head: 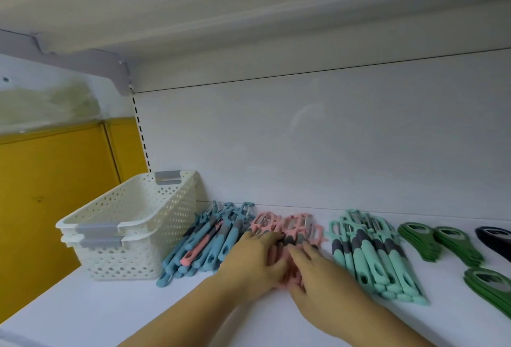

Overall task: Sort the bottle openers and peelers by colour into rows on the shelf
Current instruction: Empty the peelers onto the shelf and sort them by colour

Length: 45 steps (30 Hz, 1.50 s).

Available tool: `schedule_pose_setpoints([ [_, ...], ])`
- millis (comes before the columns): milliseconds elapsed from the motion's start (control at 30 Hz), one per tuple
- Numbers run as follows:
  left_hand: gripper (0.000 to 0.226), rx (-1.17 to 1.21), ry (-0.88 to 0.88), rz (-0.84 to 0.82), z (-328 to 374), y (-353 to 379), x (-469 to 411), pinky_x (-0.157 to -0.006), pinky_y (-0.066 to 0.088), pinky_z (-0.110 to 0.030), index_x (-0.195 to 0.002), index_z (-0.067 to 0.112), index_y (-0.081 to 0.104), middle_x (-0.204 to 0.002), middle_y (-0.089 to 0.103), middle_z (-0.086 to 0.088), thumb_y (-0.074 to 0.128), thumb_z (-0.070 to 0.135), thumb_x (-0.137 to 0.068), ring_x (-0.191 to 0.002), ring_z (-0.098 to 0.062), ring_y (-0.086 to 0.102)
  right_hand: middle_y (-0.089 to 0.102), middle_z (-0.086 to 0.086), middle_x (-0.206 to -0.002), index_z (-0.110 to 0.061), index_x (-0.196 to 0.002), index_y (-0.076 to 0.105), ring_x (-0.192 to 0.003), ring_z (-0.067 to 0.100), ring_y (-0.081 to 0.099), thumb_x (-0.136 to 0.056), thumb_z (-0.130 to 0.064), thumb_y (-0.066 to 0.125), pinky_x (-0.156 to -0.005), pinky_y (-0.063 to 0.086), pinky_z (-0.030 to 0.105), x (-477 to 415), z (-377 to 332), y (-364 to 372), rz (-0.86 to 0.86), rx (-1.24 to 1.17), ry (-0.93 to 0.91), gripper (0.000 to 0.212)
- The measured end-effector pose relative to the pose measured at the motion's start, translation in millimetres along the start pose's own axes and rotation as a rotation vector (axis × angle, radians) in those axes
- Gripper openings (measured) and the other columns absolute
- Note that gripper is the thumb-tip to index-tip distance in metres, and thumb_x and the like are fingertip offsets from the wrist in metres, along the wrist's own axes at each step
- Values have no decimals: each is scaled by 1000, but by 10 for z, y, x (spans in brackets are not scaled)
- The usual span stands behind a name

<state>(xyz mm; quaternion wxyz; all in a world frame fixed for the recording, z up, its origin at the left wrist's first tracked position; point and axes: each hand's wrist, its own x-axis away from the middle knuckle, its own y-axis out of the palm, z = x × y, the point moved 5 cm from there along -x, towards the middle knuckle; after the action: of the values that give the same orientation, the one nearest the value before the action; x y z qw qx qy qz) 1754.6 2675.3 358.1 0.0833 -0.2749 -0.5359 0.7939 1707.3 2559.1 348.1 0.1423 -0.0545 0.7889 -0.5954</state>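
White shelf (138, 305); your left hand (254, 258), right hand (313, 272) lie flat on pink peelers (293, 226), gripping nothing; square handles; fetch stray pink peeler (199, 247).

We look through one wide head camera, forward and slightly down onto the shelf (166, 308) from close by; our left hand (253, 258) and right hand (318, 272) enter from the bottom edge.

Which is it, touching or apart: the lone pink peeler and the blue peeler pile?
Touching. The head view shows the lone pink peeler lying on top of the blue peeler pile, with blue handles on both sides.
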Motion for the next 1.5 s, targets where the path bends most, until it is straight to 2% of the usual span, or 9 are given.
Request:
schedule_pose_setpoints([
  [133,30,-33,-55,110,-214,-149,-61,-78,44,-26,-103,22,63,-99,66,5,37,33,-93,-94,-12,54,-13,0,-160,-34,-151,-1,-147,21,-9,-97,-43,39,-118,10,40,3,-6,57,-95,-2,-16,68],
  [400,17,-467,-144,-87,-422,-142,-210,-85,30,-33,-86,22,55,-95,63,0,41,29,-91,-100,-20,47,-15,0,-159,-29,-152,4,-146,21,-17,-97,-44,38,-118,7,43,-13,-21,119,-167,-22,25,66],
  [667,20,-105,-222,-133,-333,-62,-335,-63,52,-29,-105,16,61,-100,67,-4,47,18,-91,-82,-20,61,5,-5,-155,-24,-141,27,-146,19,2,-92,-49,44,-114,21,37,-11,-17,90,-94,-78,51,58],
  [900,19,425,-249,83,-278,147,-351,-78,43,-21,-105,25,62,-101,65,4,47,25,-95,-91,-12,59,-20,-3,-158,-34,-150,-4,-145,20,-18,-93,-45,46,-118,5,39,-17,-12,85,-77,-105,125,77],
  [1167,31,489,-135,-43,-270,308,-298,-83,30,-2,-119,31,60,-118,42,8,57,40,-89,-107,-4,47,-19,-14,-156,-30,-147,10,-144,13,-22,-95,-39,43,-120,9,47,20,-23,158,-55,-85,159,62],
  [1267,51,604,-116,-118,-283,346,-205,-100,38,-20,-122,35,56,-127,41,12,59,61,-79,-117,-4,45,-19,-20,-154,-28,-143,22,-143,6,-22,-96,-37,42,-121,8,41,33,-22,134,-2,-148,136,52],
  [1367,83,636,-55,-246,-248,345,-126,-117,23,-43,-129,54,41,-152,24,10,54,85,-53,-145,-14,15,-19,-29,-147,-30,-148,18,-143,-3,-10,-96,-32,46,-119,12,25,35,20,129,81,-239,134,59],
  [1433,94,575,12,-350,-218,348,-77,-120,5,-42,-137,57,26,-158,0,15,54,82,-50,-144,-6,-16,-12,-37,-150,-51,-138,23,-137,-16,3,-90,-29,50,-109,20,11,20,-3,115,173,-333,78,60],
  [1500,94,570,110,-432,-180,322,-51,-120,-3,-37,-134,62,19,-157,-5,18,56,80,-50,-139,1,-25,1,-44,-146,-65,-127,23,-133,-22,10,-80,-26,51,-106,22,10,8,-5,113,224,-451,47,67],
])
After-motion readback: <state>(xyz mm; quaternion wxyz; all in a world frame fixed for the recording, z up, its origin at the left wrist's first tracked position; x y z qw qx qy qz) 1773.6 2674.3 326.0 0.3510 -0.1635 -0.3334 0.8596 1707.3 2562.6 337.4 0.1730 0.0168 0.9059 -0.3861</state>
